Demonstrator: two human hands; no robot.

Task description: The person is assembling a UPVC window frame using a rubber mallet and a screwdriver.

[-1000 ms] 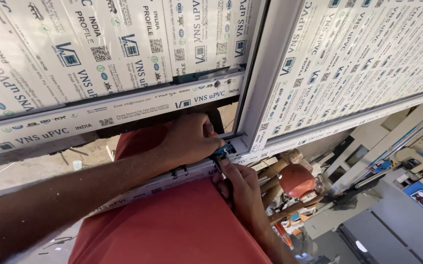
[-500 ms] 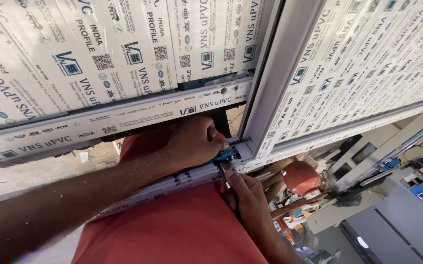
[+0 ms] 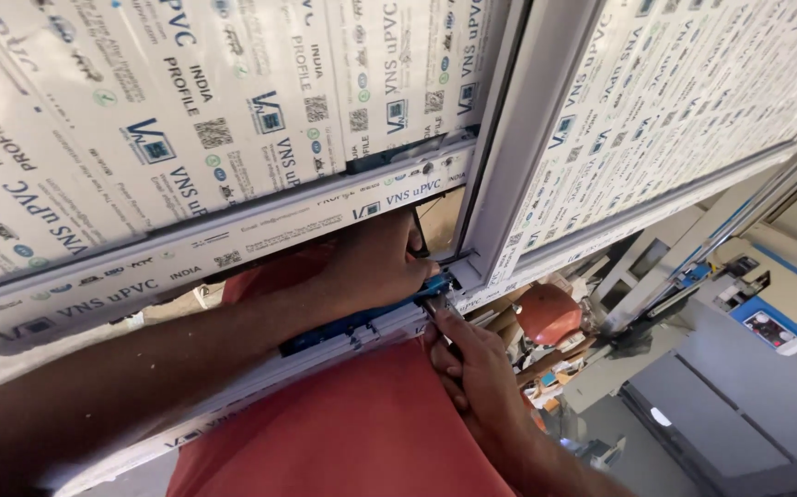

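Note:
A white plastic window frame wrapped in printed protective film fills the view. Its lower rail [image 3: 233, 405] runs from bottom left up to a corner joint [image 3: 472, 271] at the upright bar [image 3: 527, 138]. My left hand [image 3: 375, 271] reaches over the rail, its fingers closed on the rail right at the corner, beside a blue insert [image 3: 348, 327] that sits in the rail's channel. My right hand [image 3: 472, 368] comes up from below. Its fingertips pinch a small metal part [image 3: 439, 313] against the underside of the same corner. What the part is cannot be made out.
My red shirt [image 3: 362, 442] is under the rail. A second filmed panel [image 3: 693, 101] lies to the right. Beyond it stand a white and blue machine with buttons [image 3: 771, 317], a grey floor [image 3: 739, 423] and a reddish round object [image 3: 546, 313] among clutter.
Both hands stay at the frame corner. My right hand has slid slightly down and to the right in the picture, and the view has tilted a little.

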